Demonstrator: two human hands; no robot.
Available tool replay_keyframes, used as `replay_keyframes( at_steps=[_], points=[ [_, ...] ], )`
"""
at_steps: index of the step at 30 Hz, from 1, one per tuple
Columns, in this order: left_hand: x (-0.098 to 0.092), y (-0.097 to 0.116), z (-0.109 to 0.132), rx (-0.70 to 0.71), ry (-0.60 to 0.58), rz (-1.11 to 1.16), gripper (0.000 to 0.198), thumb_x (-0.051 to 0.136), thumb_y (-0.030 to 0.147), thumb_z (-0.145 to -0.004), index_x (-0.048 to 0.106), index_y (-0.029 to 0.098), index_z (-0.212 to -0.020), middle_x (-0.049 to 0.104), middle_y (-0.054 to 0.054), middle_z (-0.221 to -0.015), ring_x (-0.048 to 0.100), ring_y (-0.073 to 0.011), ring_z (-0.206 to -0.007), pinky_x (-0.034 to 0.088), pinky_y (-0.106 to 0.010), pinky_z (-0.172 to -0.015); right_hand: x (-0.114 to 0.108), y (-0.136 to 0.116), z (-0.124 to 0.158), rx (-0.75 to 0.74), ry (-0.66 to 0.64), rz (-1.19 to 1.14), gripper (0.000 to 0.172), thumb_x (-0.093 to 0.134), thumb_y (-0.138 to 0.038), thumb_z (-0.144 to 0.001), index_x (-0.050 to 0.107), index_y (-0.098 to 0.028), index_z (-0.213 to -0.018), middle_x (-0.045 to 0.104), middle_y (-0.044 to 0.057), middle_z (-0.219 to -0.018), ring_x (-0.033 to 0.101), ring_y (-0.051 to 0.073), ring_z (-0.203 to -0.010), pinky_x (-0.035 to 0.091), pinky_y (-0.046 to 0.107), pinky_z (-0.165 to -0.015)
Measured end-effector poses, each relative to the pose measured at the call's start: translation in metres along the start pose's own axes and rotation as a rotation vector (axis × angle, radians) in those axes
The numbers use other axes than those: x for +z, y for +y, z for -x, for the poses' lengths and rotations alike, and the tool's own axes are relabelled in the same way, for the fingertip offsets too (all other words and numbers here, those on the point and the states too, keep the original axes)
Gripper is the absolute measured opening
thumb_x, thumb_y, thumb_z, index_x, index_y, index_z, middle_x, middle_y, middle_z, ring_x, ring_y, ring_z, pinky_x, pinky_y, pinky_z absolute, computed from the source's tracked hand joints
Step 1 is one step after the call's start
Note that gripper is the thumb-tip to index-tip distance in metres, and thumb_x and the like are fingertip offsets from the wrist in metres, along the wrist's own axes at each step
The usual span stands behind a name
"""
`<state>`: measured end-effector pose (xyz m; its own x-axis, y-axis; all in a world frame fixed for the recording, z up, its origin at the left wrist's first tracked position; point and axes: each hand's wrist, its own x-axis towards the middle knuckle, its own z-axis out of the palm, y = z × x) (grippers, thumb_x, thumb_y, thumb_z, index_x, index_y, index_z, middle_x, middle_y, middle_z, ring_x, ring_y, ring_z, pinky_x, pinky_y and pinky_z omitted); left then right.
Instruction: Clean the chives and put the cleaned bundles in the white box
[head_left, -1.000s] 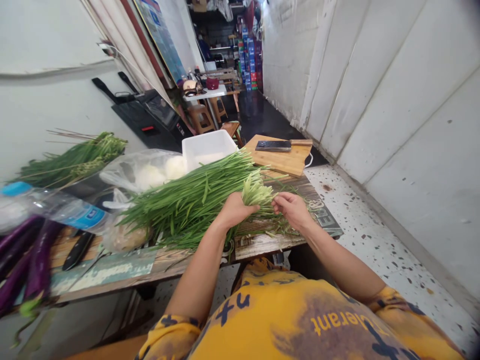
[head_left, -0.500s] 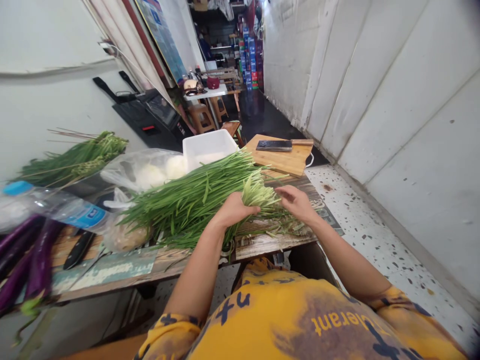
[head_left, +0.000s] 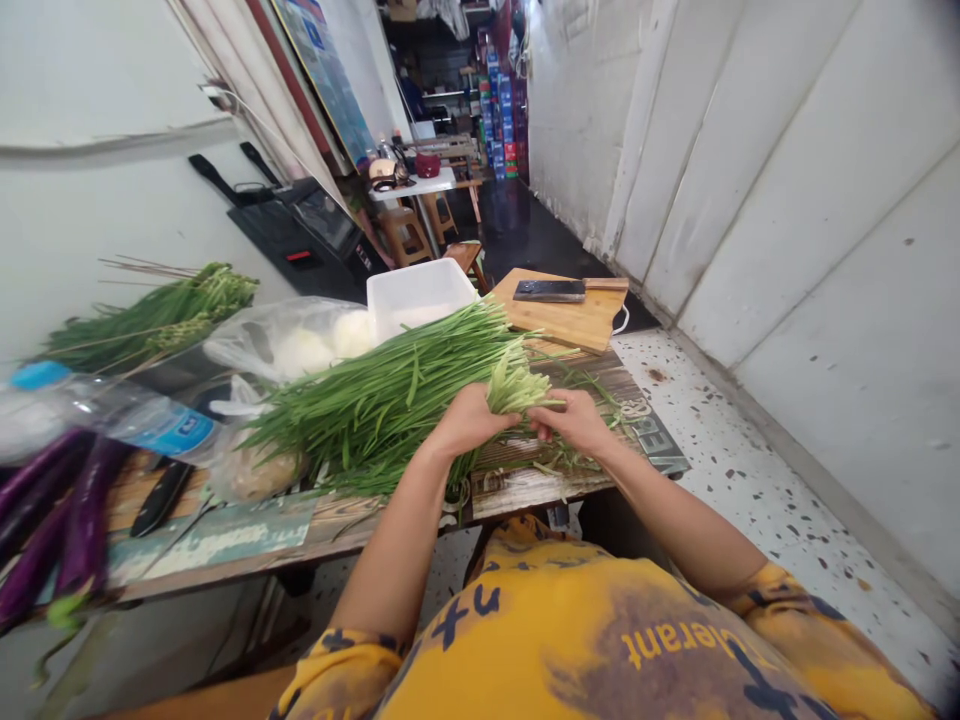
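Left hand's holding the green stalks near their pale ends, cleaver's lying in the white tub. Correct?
Wrong about the cleaver: the head view shows it lying on the wooden cutting board. The left hand is holding the green stalks near their pale ends.

The table [head_left: 262, 525] is lit by soft, even light, with shadow gathered beneath it, while the far shelves [head_left: 448, 94] are left in dimness and faint reflections are thrown back by the dark floor [head_left: 517, 220]. Toward the edges shapes are stretched, the bottle [head_left: 180, 428] and eggplants [head_left: 88, 510] are softly blurred, and the upper right corner is darkened.
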<state>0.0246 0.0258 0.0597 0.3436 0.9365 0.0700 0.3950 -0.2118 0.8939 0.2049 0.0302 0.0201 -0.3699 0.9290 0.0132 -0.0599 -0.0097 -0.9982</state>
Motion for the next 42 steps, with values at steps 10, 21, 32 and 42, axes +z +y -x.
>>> replay_keyframes(
  at_steps=[10, 21, 32, 42],
  points=[
    [-0.007, 0.004, 0.001, -0.121, 0.227, 0.013, 0.030, 0.073, 0.027, -0.058, 0.068, 0.010, -0.082, 0.069, -0.005, -0.079, 0.063, -0.0185, -0.073, 0.049, -0.029, -0.072, -0.040, 0.004, 0.011, -0.036, 0.170, 1.189, 0.025, 0.055, -0.019, -0.077, 0.062, -0.012, -0.100, 0.063, 0.010, -0.089, 0.061, 0.020, -0.079, 0.046, 0.029, -0.070],
    [-0.001, 0.003, 0.003, -0.067, 0.074, 0.001, 0.028, 0.072, 0.025, -0.060, 0.068, 0.012, -0.085, 0.068, -0.002, -0.079, 0.062, -0.0166, -0.071, 0.049, -0.027, -0.069, -0.031, -0.015, -0.006, -0.340, -0.086, 1.110, 0.048, 0.030, -0.041, -0.095, 0.055, -0.015, -0.064, 0.052, 0.001, -0.062, 0.048, 0.013, -0.062, 0.035, 0.023, -0.060],
    [-0.023, 0.002, 0.012, 0.044, 0.538, 0.324, 0.038, 0.079, 0.031, -0.058, 0.067, 0.014, -0.089, 0.071, -0.008, -0.089, 0.066, -0.0209, -0.082, 0.053, -0.035, -0.081, 0.042, 0.002, -0.023, -0.769, -0.056, 1.368, 0.074, 0.059, -0.051, -0.075, 0.044, -0.007, -0.132, 0.040, 0.019, -0.139, 0.018, 0.034, -0.136, 0.016, 0.048, -0.110],
    [-0.135, 0.113, 0.052, 0.503, 1.011, 0.436, 0.025, 0.072, 0.030, -0.061, 0.056, 0.015, -0.073, 0.056, 0.004, -0.065, 0.057, -0.0096, -0.062, 0.053, -0.027, -0.066, 0.068, 0.034, -0.065, -0.727, -0.171, 1.396, 0.076, 0.049, -0.058, -0.080, 0.032, -0.018, -0.142, 0.022, 0.015, -0.150, 0.010, 0.034, -0.139, 0.006, 0.055, -0.110]
  ],
)
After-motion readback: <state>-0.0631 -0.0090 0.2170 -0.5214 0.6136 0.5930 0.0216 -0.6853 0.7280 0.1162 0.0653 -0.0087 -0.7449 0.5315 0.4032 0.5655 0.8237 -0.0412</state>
